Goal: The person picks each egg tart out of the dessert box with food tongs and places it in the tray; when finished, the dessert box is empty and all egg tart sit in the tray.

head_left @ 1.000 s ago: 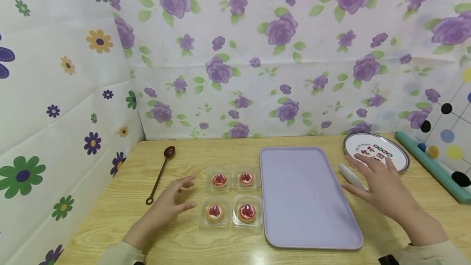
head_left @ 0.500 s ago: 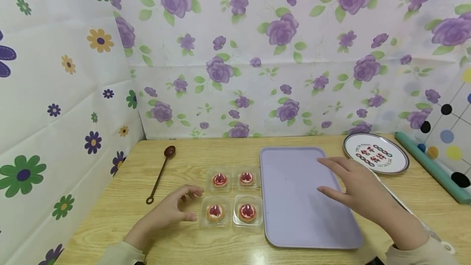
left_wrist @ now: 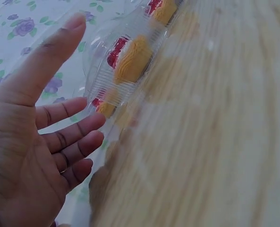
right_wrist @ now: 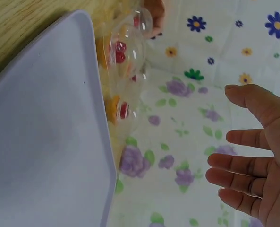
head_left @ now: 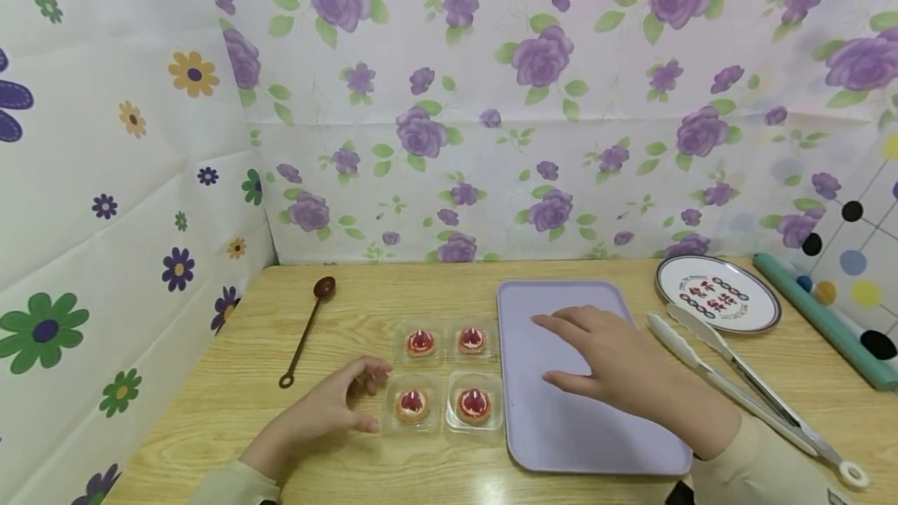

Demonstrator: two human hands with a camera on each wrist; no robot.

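Observation:
Several small red-topped tarts sit in clear plastic boxes at the middle of the table, among them a front left tart [head_left: 411, 405] and a front right tart [head_left: 473, 405]. My left hand [head_left: 333, 407] is just left of the front left box, thumb and fingers spread apart and holding nothing. In the left wrist view a boxed tart [left_wrist: 132, 59] shows beyond the fingertips; whether they touch the box, I cannot tell. Above the pale purple tray [head_left: 554, 435] is my right hand [head_left: 606, 357], empty, its fingers pointing left towards the boxes.
A brown long-handled spoon [head_left: 306, 333] lies at the left. Metal tongs [head_left: 761, 392] with pale tips lie right of the tray. Behind them are a white plate [head_left: 715, 294] with red lettering and a green roll [head_left: 828, 322]. Floral cloth [head_left: 449, 123] hangs behind the table.
My right hand has moved left from over the tongs to over the tray, uncovering the tongs and plate. My left hand has shifted slightly right, closer to the front left box.

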